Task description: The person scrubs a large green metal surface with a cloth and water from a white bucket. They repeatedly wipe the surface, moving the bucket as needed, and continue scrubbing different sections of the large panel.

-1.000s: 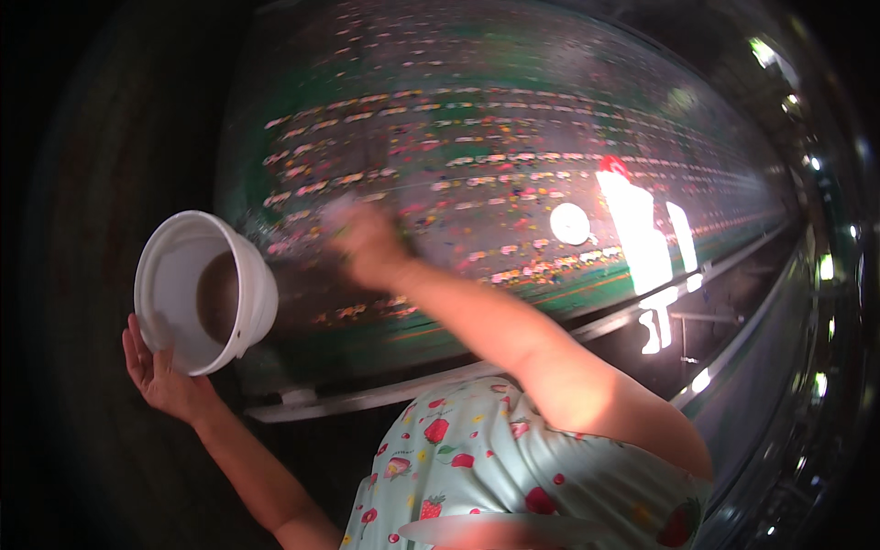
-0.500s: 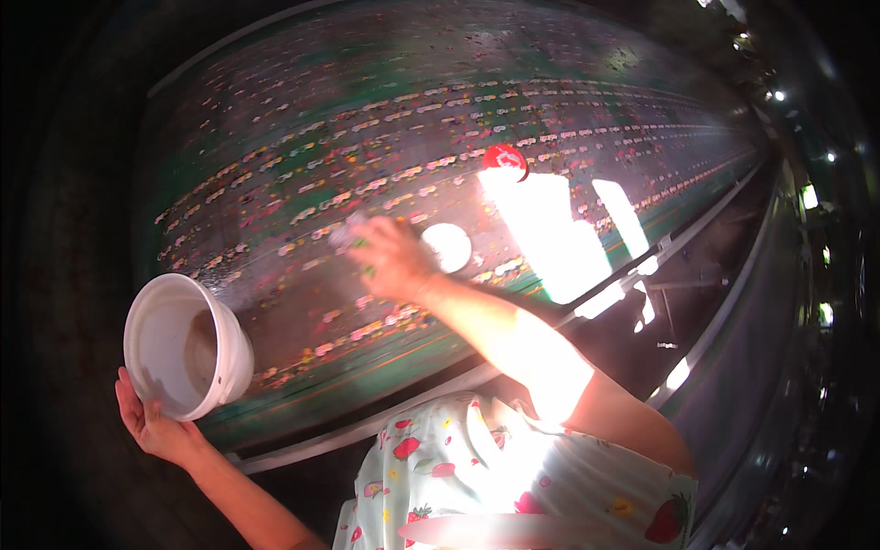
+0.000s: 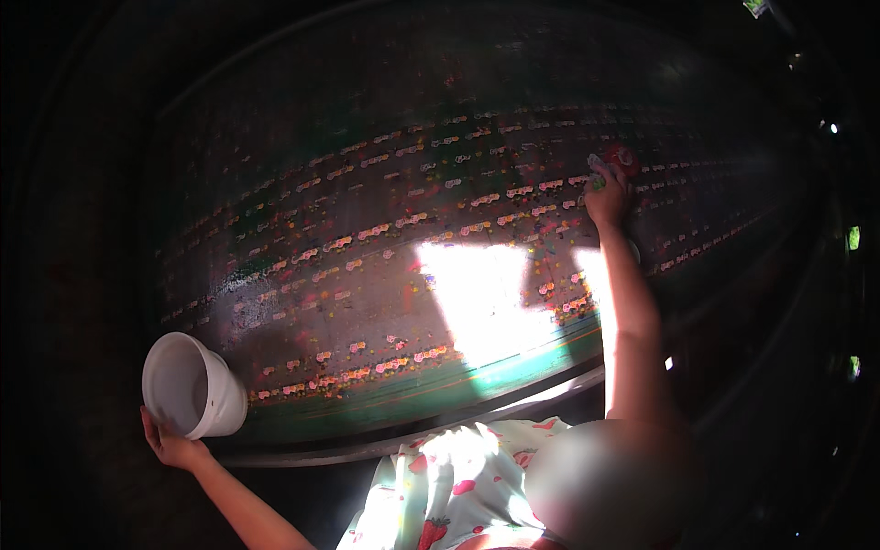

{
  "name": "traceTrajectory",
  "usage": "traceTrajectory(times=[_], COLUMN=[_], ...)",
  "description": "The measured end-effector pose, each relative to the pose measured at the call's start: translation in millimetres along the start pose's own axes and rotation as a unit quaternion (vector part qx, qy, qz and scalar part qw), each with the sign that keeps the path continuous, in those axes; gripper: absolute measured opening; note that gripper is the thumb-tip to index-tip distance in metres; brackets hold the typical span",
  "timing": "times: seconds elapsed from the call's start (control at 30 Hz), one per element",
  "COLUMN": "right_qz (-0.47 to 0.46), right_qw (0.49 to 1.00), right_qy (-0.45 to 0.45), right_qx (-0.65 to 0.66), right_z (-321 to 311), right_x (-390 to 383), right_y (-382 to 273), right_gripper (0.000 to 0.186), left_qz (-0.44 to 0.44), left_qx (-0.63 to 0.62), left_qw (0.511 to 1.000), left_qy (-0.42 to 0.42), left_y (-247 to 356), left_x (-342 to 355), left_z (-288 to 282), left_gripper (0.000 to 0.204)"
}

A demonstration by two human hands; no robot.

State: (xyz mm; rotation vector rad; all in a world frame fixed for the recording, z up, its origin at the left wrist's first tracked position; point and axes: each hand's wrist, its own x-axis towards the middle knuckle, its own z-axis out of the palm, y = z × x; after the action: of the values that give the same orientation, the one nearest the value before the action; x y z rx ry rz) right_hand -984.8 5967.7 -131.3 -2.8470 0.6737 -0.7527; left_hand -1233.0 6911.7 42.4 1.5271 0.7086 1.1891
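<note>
Wide patterned table (image 3: 385, 275) top is flat, nothing tall on it; open passage across the middle and far side. Obstacles: white bucket (image 3: 192, 385) at near-left edge, held by left hand (image 3: 170, 446); small red object (image 3: 621, 158) far right by right hand (image 3: 607, 194).

A wide surface (image 3: 367, 302) fills most of the view, its top covered in a patterned sheet of small pink and pale shapes set in long rows. A green band (image 3: 440, 390) runs along its near edge, with a pale metal rail (image 3: 513, 408) just below it. A bright patch of sunlight (image 3: 477, 298) falls across the near middle of the pattern. At the lower edge shows a light garment (image 3: 440, 495) printed with red strawberries. The surroundings beyond the edges are too dark to make out.
</note>
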Motion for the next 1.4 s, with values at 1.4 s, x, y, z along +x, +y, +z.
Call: traceTrajectory(times=[1.4], right_qz=[-0.267], right_qw=[0.917], right_qy=[-0.142], right_qx=[0.259], right_z=[-28.0], right_x=[-236.7], right_y=[-354.1], right_gripper=[0.034], left_qz=[-0.072], left_qx=[-0.116], left_qw=[0.991], left_qy=[0.009], left_y=[-2.7], left_x=[-11.4], left_z=[-37.3], left_gripper=[0.045])
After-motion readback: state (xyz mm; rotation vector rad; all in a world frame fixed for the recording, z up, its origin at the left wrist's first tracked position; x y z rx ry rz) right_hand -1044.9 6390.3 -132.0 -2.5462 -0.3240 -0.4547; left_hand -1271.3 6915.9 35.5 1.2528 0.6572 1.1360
